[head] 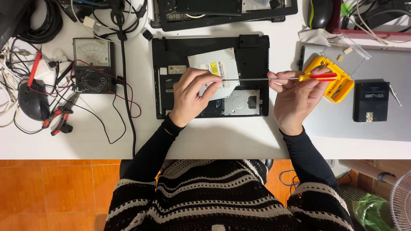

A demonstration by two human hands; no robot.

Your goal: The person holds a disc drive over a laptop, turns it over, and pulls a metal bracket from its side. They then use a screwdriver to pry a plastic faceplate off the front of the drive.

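My right hand (295, 96) grips the screwdriver (278, 78) by its handle at frame centre-right. My left hand (192, 94) pinches its tip, over the drive (218, 68) on the laptop (252, 55).

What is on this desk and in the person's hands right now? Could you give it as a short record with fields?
Right hand: grips the red-and-yellow handle of a long screwdriver, held level
Left hand: fingers pinch the screwdriver's tip
Under the hands: open black laptop base with a silver optical drive lying on it
Right side: yellow bit case
Left side: analogue multimeter, red-handled pliers
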